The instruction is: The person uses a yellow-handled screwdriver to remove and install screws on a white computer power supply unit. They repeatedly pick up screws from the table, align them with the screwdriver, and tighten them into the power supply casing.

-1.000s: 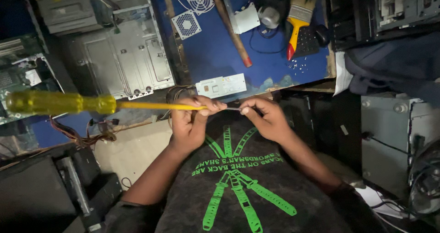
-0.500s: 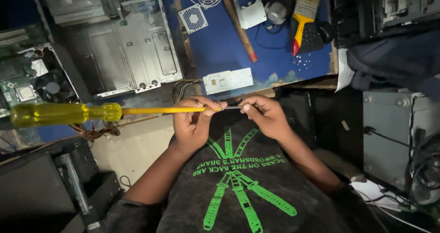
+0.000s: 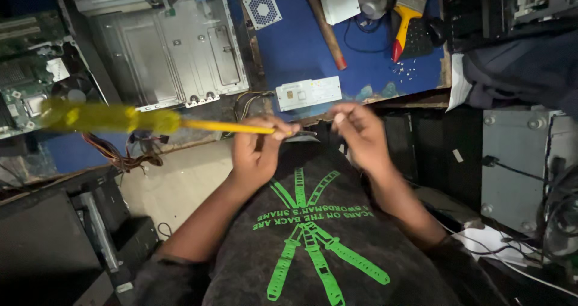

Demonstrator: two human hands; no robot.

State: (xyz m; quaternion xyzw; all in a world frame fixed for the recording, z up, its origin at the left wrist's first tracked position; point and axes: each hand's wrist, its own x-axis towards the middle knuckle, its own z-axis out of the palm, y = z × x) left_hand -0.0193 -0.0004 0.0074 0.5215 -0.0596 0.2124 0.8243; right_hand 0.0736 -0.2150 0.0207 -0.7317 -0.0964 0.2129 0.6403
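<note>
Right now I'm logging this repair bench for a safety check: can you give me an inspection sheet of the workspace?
Surface: blue bench top, crowded.
Job's things: yellow-handled screwdriver, shaft pinched in left hand; handle blurred.
Clutter: open metal computer case, small grey power unit, wooden stick, paintbrush, loose screws.
Grippers: right hand near the shaft tip; contact unclear.
Cables: wire bundle below the case.
Surroundings: circuit board left, grey cases right.

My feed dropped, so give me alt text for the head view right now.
The left hand grips the shaft of a long yellow-handled screwdriver pointing toward the right hand, which is raised beside it with fingers pinched. Beyond them a blue table holds an open metal computer case and a paintbrush.
</note>
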